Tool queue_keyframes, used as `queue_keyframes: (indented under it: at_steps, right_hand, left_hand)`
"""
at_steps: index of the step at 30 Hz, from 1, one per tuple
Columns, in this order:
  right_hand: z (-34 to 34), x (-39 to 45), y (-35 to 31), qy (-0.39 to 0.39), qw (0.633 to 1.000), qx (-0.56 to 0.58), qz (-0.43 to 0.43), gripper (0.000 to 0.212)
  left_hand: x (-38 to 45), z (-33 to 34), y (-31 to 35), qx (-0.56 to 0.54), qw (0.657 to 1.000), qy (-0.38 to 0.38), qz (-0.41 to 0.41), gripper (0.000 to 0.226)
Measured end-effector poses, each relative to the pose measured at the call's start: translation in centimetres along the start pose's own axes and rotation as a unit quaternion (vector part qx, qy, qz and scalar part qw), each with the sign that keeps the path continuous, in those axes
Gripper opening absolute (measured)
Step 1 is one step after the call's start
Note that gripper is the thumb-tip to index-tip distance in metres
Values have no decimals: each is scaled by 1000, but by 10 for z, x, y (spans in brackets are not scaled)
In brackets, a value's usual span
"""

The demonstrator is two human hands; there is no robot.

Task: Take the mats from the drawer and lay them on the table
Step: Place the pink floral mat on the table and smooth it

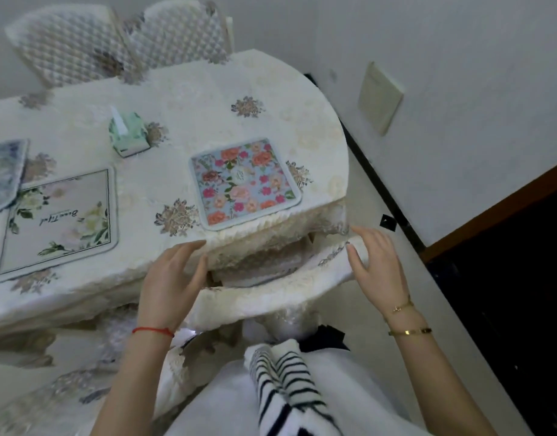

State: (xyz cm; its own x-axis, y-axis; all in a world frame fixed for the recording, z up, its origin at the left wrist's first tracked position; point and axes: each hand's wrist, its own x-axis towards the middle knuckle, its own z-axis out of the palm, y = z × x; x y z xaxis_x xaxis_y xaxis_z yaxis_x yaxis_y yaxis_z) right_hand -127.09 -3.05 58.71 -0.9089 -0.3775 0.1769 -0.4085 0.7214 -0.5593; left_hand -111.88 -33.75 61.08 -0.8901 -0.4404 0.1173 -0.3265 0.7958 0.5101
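Mats lie flat on the lacy tabletop (208,89): a square flowery mat (245,183) near the right edge, a pale rectangle mat (61,221) on the left. Left hand (171,275) and right hand (376,262), fingers straight, touch the open drawer (270,294).

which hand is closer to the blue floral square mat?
Left. The left hand rests on the table edge just below the blue floral square mat; the right hand is off to the mat's lower right, past the table corner.

Three mats (246,184) flat on table (182,86), drawer (270,297) open
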Motion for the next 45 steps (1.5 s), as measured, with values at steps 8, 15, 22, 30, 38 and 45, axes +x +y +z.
queue_keyframes:
  at_steps: [8, 15, 22, 30, 38, 45]
  right_hand:
    - [4, 96, 25, -61, 995, 6, -83, 34]
    - [41, 167, 41, -110, 988, 5, -108, 34]
    - [114, 230, 39, -191, 980, -4, -46, 38]
    - [176, 261, 34, -245, 969, 8, 40, 43]
    - [199, 270, 31, -179, 971, 85, 137, 36]
    - [186, 262, 25, -175, 955, 163, 178, 32]
  left_hand:
    - [51, 29, 15, -1, 996, 45, -73, 29]
    - [103, 58, 5, 2, 984, 76, -161, 32]
    - [154, 88, -44, -12, 975, 34, -221, 38]
    - [178, 137, -89, -86, 939, -31, -333, 52]
    - [193, 145, -90, -160, 924, 13, -346, 36]
    - [192, 138, -90, -257, 904, 8, -342, 34]
